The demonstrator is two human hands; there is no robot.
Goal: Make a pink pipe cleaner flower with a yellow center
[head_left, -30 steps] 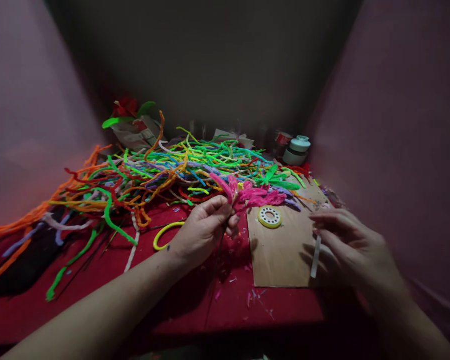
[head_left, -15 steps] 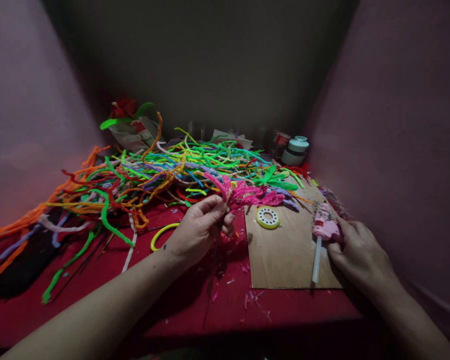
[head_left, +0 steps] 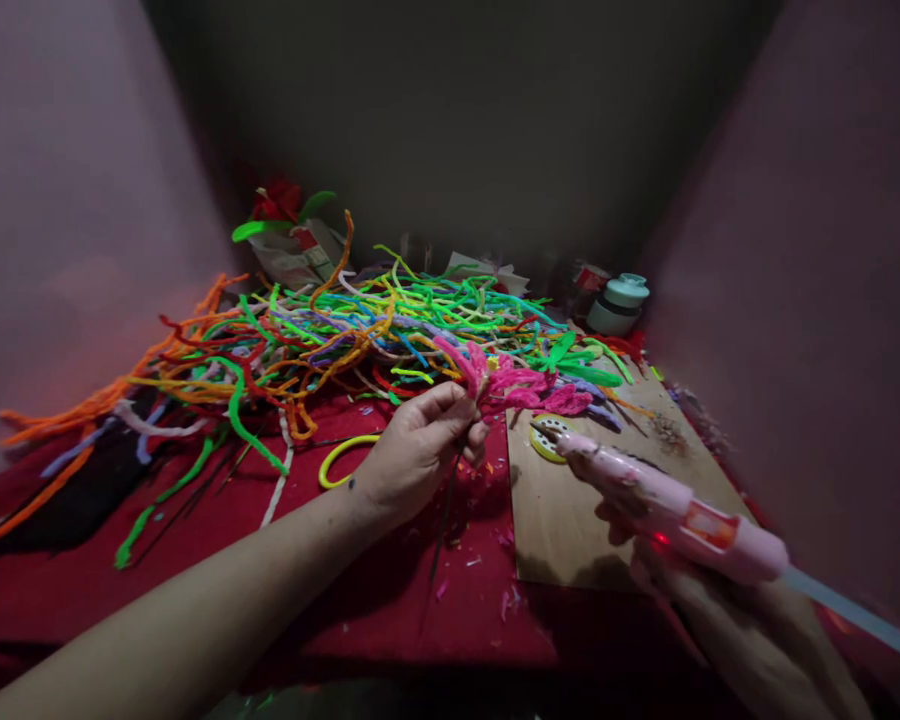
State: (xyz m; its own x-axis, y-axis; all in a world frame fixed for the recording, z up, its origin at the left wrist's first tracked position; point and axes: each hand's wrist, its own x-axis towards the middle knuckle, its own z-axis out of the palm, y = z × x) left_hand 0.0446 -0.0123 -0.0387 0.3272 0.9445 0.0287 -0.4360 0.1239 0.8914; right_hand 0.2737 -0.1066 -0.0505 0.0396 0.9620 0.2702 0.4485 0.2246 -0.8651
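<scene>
My left hand (head_left: 420, 450) is closed in a pinch on a pink pipe-cleaner flower (head_left: 487, 375), whose dark wire stem (head_left: 442, 530) hangs down below the fingers. My right hand (head_left: 667, 570) grips a pink hot glue gun (head_left: 667, 500) from underneath. The gun's nozzle points left toward the flower, and a clear glue stick (head_left: 855, 615) sticks out of its back end. The gun hovers over a brown cardboard sheet (head_left: 570, 530).
A big tangle of coloured pipe cleaners (head_left: 307, 340) covers the red cloth (head_left: 270, 560) behind my hands. A yellow-rimmed round disc (head_left: 546, 440) lies on the cardboard, and a yellow loop (head_left: 341, 460) lies left of it. A pale green jar (head_left: 619, 303) stands at the back right, a red flower (head_left: 277, 205) at the back left.
My right hand has picked the glue gun up off the cardboard and swung its nozzle toward the flower. My left hand still holds the flower in about the same place.
</scene>
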